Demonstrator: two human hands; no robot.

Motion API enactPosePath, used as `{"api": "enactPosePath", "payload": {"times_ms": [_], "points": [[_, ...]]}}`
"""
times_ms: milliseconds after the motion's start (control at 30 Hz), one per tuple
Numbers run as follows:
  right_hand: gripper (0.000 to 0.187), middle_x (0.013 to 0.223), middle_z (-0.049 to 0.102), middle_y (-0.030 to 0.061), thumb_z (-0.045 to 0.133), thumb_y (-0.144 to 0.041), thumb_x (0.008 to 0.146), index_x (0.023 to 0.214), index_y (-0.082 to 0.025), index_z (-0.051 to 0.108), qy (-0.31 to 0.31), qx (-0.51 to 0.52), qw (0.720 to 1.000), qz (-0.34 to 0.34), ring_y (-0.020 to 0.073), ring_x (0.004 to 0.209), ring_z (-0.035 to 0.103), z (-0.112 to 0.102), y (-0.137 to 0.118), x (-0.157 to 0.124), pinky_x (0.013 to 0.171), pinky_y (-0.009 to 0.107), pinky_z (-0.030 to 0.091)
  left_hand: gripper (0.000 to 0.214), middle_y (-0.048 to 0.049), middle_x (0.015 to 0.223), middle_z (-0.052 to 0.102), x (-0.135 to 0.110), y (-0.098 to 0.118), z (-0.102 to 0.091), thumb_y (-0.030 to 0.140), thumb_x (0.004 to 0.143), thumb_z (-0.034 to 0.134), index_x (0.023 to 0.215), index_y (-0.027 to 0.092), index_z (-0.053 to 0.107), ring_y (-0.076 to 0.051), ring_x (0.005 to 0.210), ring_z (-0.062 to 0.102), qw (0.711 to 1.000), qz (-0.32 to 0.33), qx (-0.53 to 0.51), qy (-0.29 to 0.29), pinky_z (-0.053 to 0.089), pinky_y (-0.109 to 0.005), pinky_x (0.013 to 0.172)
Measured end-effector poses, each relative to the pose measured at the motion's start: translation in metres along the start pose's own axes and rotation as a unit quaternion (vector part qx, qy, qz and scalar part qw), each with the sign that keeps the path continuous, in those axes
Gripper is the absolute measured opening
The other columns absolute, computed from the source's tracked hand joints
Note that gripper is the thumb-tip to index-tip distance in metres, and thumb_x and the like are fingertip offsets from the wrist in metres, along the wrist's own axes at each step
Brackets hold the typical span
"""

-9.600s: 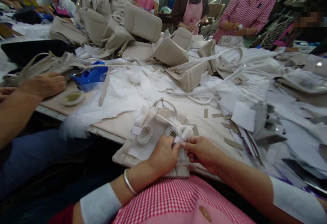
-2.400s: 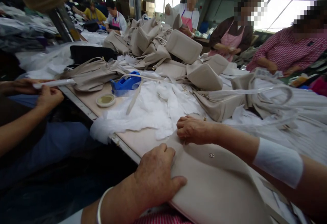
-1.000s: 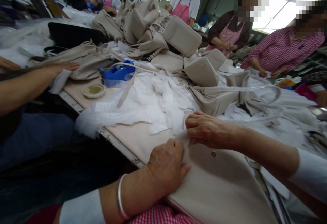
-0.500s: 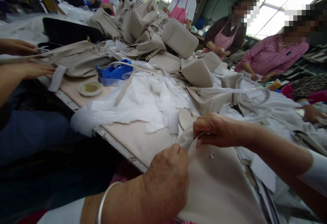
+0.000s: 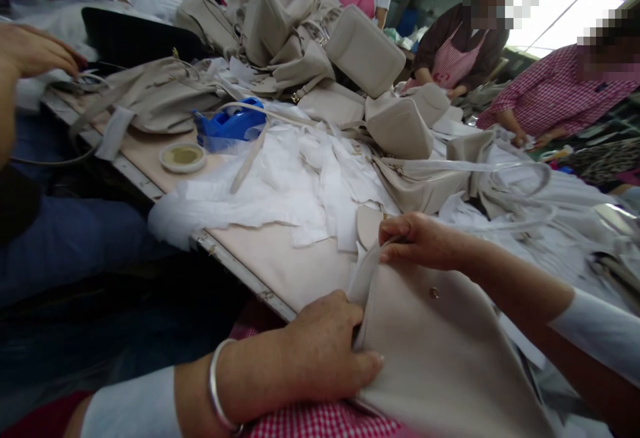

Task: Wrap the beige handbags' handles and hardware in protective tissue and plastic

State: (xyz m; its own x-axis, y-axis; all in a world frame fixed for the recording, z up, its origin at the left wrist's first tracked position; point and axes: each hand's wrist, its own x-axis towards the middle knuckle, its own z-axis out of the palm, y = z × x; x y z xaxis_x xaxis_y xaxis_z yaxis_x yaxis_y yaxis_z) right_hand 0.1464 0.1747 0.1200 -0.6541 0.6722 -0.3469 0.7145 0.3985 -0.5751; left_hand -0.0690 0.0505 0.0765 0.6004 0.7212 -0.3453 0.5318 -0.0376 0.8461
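Observation:
A beige handbag (image 5: 440, 345) lies tilted over my lap at the table's edge, with a small metal eyelet on its facing panel. My left hand (image 5: 333, 345) grips the bag's edge, thumb outside on the panel and fingers tucked into the opening. Higher up, my right hand (image 5: 413, 241) pinches the rim of the same opening. A rounded beige tag (image 5: 369, 226) on a gold clasp hangs beside my right fingers. What is inside the bag is hidden.
White tissue paper (image 5: 300, 185) covers part of the table (image 5: 280, 265). Beyond it stand a blue tape dispenser (image 5: 233, 121), a round dish (image 5: 183, 157) and piled beige bags (image 5: 365, 51). A co-worker's hand (image 5: 40, 51) is at left; several people work across the table.
My left hand has gone from a fist to a thumb-outside grip on the bag's edge. The co-worker's hands at left have come off the bag strap. The view has shifted slightly.

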Motion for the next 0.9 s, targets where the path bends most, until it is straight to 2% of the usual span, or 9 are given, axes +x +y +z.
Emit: {"api": "enactPosePath", "payload": {"times_ms": [133,200,267,333,467,567,700,833,900], "points": [[0.029,0.06,0.056,-0.0033,0.068,-0.044,0.078,0.071,-0.017,0.062,0.04,-0.008,0.999,0.014,0.0113,0.058,0.048,0.001,0.003,0.005,0.054,0.023,0.034,0.02,-0.0044,0.076,0.067,0.002,-0.007,0.009,0.034,0.081,0.053,0.075,0.018,0.064,-0.019,0.069,0.06,0.998,-0.017,0.026,0.045,0.041,-0.029,0.061],[0.029,0.06,0.056,-0.0034,0.069,-0.044,0.077,0.07,-0.017,0.063,0.076,0.002,0.997,0.017,0.0115,0.059,0.048,0.003,0.008,0.006,0.055,0.023,0.035,0.021,-0.003,0.07,0.063,0.004,-0.01,0.01,0.03,0.084,0.049,0.068,0.018,0.055,-0.016,0.065,0.057,0.997,0.017,0.026,0.074,0.039,-0.027,0.059],[0.029,0.06,0.055,-0.0034,0.069,-0.045,0.076,0.069,-0.017,0.063,0.111,0.016,0.993,0.021,0.0117,0.059,0.048,0.006,0.014,0.006,0.056,0.024,0.036,0.016,-0.0026,0.073,0.062,0.006,-0.012,0.008,0.028,0.084,0.049,0.07,0.019,0.051,-0.015,0.067,0.056,0.994,0.057,0.019,0.09,0.04,-0.026,0.06],[0.029,0.059,0.055,-0.0035,0.069,-0.045,0.077,0.07,-0.017,0.064,0.133,0.024,0.99,0.027,0.0118,0.059,0.048,0.01,0.019,0.007,0.056,0.024,0.036,0.007,-0.0036,0.081,0.064,0.008,-0.015,0.005,0.025,0.082,0.051,0.079,0.019,0.052,-0.016,0.072,0.058,0.994,0.051,0.007,0.092,0.043,-0.026,0.064],[0.027,0.055,0.054,-0.0038,0.069,-0.043,0.076,0.07,-0.017,0.065,0.141,0.021,0.989,0.038,0.0114,0.055,0.046,0.02,0.022,0.011,0.055,0.025,0.035,0.014,-0.0057,0.088,0.069,0.015,-0.023,0.006,0.022,0.079,0.049,0.087,0.017,0.059,-0.019,0.078,0.062,0.998,-0.01,-0.042,0.037,0.047,-0.028,0.068],[0.025,0.055,0.054,-0.0035,0.069,-0.042,0.076,0.071,-0.017,0.066,0.149,0.011,0.987,0.06,0.0114,0.054,0.045,0.025,0.021,0.016,0.054,0.024,0.035,0.022,-0.0038,0.084,0.071,0.02,-0.03,0.011,0.022,0.078,0.045,0.086,0.016,0.064,-0.018,0.072,0.062,0.989,-0.049,-0.141,-0.025,0.044,-0.025,0.056],[0.025,0.057,0.055,-0.0032,0.068,-0.043,0.077,0.076,-0.018,0.065,0.16,-0.01,0.984,0.077,0.0121,0.056,0.047,0.032,0.026,0.02,0.055,0.024,0.035,0.026,-0.0033,0.079,0.07,0.019,-0.034,0.014,0.025,0.078,0.045,0.083,0.014,0.068,-0.017,0.067,0.061,0.982,-0.085,-0.166,-0.034,0.04,-0.023,0.052],[0.036,0.054,0.047,-0.0072,0.069,-0.046,0.077,0.099,-0.018,0.063,0.164,-0.015,0.983,0.081,0.011,0.053,0.042,0.038,0.034,0.021,0.053,0.024,0.033,0.028,-0.0065,0.093,0.072,0.011,-0.026,0.012,0.034,0.079,0.053,0.094,0.017,0.068,-0.022,0.082,0.065,0.991,-0.068,-0.112,0.011,0.048,-0.028,0.067],[0.044,0.054,0.046,-0.0086,0.071,-0.046,0.076,0.11,-0.019,0.06,0.161,-0.004,0.983,0.083,0.0107,0.052,0.041,0.039,0.037,0.021,0.052,0.024,0.033,0.042,-0.0089,0.1,0.071,0.008,-0.02,0.01,0.049,0.074,0.062,0.103,0.019,0.065,-0.026,0.087,0.065,0.993,-0.075,-0.079,0.047,0.049,-0.032,0.073]]}}
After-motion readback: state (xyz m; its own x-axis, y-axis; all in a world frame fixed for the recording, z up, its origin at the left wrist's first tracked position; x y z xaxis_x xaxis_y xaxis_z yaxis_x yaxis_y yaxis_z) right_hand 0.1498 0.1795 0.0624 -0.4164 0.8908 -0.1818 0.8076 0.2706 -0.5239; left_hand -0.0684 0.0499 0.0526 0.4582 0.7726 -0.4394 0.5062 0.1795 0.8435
